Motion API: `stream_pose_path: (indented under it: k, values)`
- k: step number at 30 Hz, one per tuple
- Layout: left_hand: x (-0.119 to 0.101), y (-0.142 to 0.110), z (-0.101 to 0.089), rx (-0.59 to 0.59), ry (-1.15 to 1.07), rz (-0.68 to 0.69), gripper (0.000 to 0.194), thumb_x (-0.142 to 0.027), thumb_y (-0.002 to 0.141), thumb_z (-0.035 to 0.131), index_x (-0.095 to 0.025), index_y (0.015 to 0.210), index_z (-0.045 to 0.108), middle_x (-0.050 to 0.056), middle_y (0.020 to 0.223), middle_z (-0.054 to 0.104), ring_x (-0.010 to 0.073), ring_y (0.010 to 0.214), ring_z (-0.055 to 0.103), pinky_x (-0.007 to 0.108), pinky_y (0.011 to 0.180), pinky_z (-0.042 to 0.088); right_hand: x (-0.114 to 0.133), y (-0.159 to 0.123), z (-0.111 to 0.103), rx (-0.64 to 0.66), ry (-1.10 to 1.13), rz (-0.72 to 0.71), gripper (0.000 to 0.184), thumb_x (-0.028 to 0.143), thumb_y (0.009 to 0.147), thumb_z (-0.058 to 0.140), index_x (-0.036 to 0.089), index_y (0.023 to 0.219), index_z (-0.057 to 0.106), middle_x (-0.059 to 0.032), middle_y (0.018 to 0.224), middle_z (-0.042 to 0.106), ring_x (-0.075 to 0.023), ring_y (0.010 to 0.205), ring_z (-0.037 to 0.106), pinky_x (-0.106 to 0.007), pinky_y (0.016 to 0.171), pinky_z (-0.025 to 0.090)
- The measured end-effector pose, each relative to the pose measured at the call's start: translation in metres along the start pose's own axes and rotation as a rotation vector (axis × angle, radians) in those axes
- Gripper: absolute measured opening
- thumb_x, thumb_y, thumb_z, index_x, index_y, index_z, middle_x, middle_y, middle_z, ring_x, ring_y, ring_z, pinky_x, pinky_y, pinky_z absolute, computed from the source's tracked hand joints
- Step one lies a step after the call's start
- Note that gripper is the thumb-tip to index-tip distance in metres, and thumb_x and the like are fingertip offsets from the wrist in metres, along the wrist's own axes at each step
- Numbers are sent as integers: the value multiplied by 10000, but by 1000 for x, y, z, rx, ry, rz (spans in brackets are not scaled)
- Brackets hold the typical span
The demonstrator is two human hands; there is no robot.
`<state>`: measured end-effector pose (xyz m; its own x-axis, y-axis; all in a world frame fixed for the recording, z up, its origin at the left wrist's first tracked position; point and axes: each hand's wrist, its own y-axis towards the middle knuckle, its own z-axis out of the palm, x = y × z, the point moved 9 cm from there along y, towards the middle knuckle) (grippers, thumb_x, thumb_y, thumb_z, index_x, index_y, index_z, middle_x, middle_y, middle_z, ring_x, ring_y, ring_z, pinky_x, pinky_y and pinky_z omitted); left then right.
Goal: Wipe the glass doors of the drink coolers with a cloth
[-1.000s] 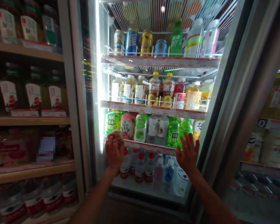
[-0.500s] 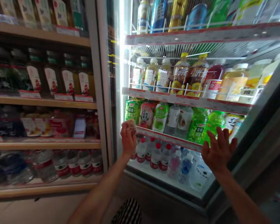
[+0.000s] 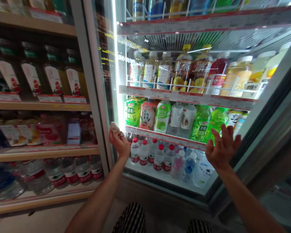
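Observation:
My left hand (image 3: pixel 119 142) is closed around a crumpled, pale cloth (image 3: pixel 115 127), at the left edge of a lit drinks fridge beside its bright light strip (image 3: pixel 116 64). Fingers spread, my right hand (image 3: pixel 223 147) is raised in front of the fridge's right side and holds nothing. Behind it stand green drink bottles (image 3: pixel 201 124). Whether either hand touches a glass surface, I cannot tell. Near my left hand, small red-capped water bottles (image 3: pixel 144 153) stand on the bottom shelf, with a green bottle (image 3: pixel 132 111) on the shelf above.
To the left, a wooden shelf unit (image 3: pixel 41 106) holds rows of bottles. The fridge's grey frame (image 3: pixel 88 81) separates it from the lit shelves. A dark door frame (image 3: pixel 264 103) slants along the right. My knees in checked cloth (image 3: pixel 131 218) show at the bottom.
My left hand, with the cloth, has moved left from in front of the bottles to the fridge's left edge. My right hand stays spread in nearly the same place. The view has tilted down slightly.

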<state>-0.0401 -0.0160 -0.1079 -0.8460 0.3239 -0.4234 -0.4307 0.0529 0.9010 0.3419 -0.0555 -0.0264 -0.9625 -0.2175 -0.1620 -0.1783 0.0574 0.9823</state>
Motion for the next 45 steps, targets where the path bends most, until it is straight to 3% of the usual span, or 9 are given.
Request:
stream_pose_path:
  k: [6,8,14,17,22,30,36,42,45]
  values:
    - [-145,-73,32,280,-264,594,293,-167,818,444,-249,1092,508,29,1345,440,159,1306,316,397,1070,306,-1,1,0,17,-3,-14,430,223,820,464,194,1249,468,-116,1397,392,-272,1318,316,-515,1081,163]
    - [-158,-91,34,378,-299,731,318,-162,814,458,-284,1101,514,-3,1249,541,128,1266,381,361,1061,329,-1,1,-1,19,2,-22,444,226,822,461,207,1266,447,-110,1405,382,-270,1324,306,-513,1082,162]
    - [-45,-27,20,149,-148,186,465,-138,837,408,-185,1297,350,133,1453,250,198,1366,182,437,1094,261,1,3,-2,14,-1,-17,468,214,821,453,236,1287,419,-89,1413,374,-261,1331,292,-510,1083,170]
    - [-73,-33,21,113,-211,188,477,-102,838,383,-161,1307,330,144,1474,183,212,1376,128,461,1111,200,-1,2,-1,24,-6,-5,451,226,821,453,239,1271,438,-87,1413,374,-268,1325,304,-522,1077,178]
    - [-163,-82,40,383,-269,729,328,-133,820,475,-280,1111,515,15,1363,436,160,1334,267,375,1096,260,-2,1,-2,14,-1,-35,408,227,812,477,196,1218,499,-116,1381,413,-283,1306,336,-526,1073,188]
    - [-49,5,20,31,-69,70,467,-115,850,346,-151,1315,321,150,1464,212,182,1374,141,442,1096,254,-1,1,-2,-6,21,-4,385,219,800,498,162,1178,540,-137,1365,430,-305,1298,343,-555,1062,198]
    - [-170,-63,46,396,-249,823,352,-155,829,460,-295,1149,505,1,1366,428,162,1318,307,363,1062,346,-1,0,-2,-6,35,-14,397,204,799,502,170,1194,522,-131,1381,413,-302,1302,338,-555,1067,188]
    - [-53,12,26,7,-163,184,434,-232,918,288,-122,1337,280,119,1462,220,246,1362,174,453,1112,240,2,3,-3,-2,7,-15,410,207,821,461,211,1231,475,-103,1390,406,-267,1321,312,-520,1078,189]
    - [-51,11,26,-58,-165,78,472,-192,919,256,-100,1375,176,147,1491,71,261,1381,32,485,1134,135,2,4,-2,9,3,0,420,216,826,450,227,1246,459,-89,1401,392,-265,1326,304,-516,1080,181]
